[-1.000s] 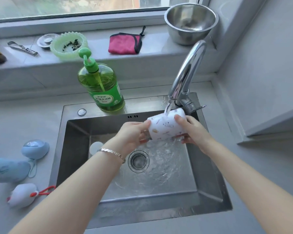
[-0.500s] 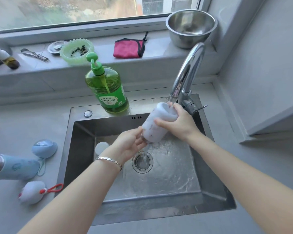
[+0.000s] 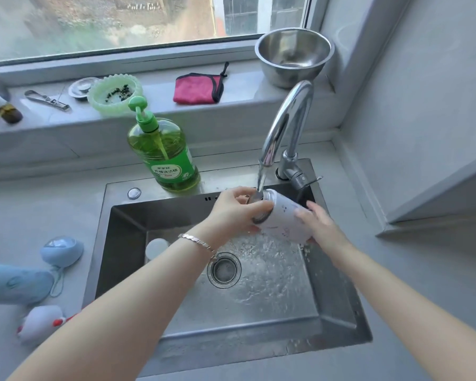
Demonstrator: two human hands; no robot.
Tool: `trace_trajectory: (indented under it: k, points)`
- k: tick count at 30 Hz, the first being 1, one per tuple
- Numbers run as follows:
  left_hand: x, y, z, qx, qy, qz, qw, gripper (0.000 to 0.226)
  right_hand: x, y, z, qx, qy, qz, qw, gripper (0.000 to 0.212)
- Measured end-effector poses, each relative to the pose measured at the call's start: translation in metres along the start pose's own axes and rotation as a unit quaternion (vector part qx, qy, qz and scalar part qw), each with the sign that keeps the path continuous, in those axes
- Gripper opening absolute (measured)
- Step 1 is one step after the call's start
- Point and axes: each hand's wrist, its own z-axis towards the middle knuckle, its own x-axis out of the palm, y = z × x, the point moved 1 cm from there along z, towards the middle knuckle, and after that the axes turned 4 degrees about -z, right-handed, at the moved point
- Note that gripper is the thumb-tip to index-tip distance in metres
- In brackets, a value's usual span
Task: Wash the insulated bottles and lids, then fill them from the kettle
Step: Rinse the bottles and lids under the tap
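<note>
1. Two hands hold the white insulated bottle (image 3: pixel 283 221) over the steel sink (image 3: pixel 121 243). It is tipped nearly onto its side, mouth to the left, under the running faucet (image 3: pixel 289 125).
2. The left hand (image 3: pixel 237 213) has its grip clamped round the mouth end. The right hand (image 3: pixel 320 224) has its grip wrapped round the base end.
3. On the tabletop at the left, a blue insulated bottle (image 3: pixel 19 283) lies on its side with a blue lid (image 3: pixel 62 250) just beside it. A white lid (image 3: pixel 40 324) with a red strap lies nearer. No kettle is in view.
4. The likely slip: the wet, smooth shell could slide out of either grip and knock against the steel basin, denting it.
5. The stream meets the bottle at its rim, so water may glance off and spray the tabletop instead of rinsing inside.
6. A small white round piece (image 3: pixel 156 248) sits on the basin floor, left of the drain (image 3: pixel 223 270). The flow could push it about.
7. The blue bottle, lying down, might roll.
8. The only writing is on the green dish soap bottle (image 3: pixel 165 155): Chinese characters on its label, too small to read surely. The white bottle bears small printed motifs, with no legible words.
</note>
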Motion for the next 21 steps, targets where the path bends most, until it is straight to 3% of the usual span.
trace_trajectory:
  k: [2,4,9,12,15,18,21]
  points:
    - [0.003,-0.006,0.002,0.051,-0.027,0.095,0.994,0.043,0.000,0.005,-0.001,-0.115,0.019,-0.116,0.986,0.082]
    - [0.005,-0.010,0.000,0.090,-0.045,0.143,0.985,0.045,0.008,0.014,-0.002,-0.183,0.037,-0.193,0.963,0.094]
    - [-0.008,0.000,-0.014,0.108,-0.045,0.137,0.984,0.072,0.035,0.018,0.006,-0.218,-0.058,-0.214,0.951,0.068]
    - [-0.029,0.013,-0.029,0.093,-0.078,0.093,0.988,0.055,0.045,0.004,0.010,-0.183,-0.076,-0.189,0.962,0.056]
    - [-0.055,0.032,-0.041,0.044,-0.118,0.133,0.983,0.030,0.056,-0.014,0.010,-0.146,-0.076,-0.184,0.969,0.066]
    - [-0.072,0.052,-0.049,-0.050,-0.127,0.051,0.989,0.019,0.066,-0.013,0.013,-0.140,-0.054,-0.187,0.971,0.076]
    - [-0.080,0.065,-0.056,-0.080,-0.125,0.027,0.989,0.016,0.064,-0.002,0.017,-0.162,-0.098,-0.193,0.963,0.067]
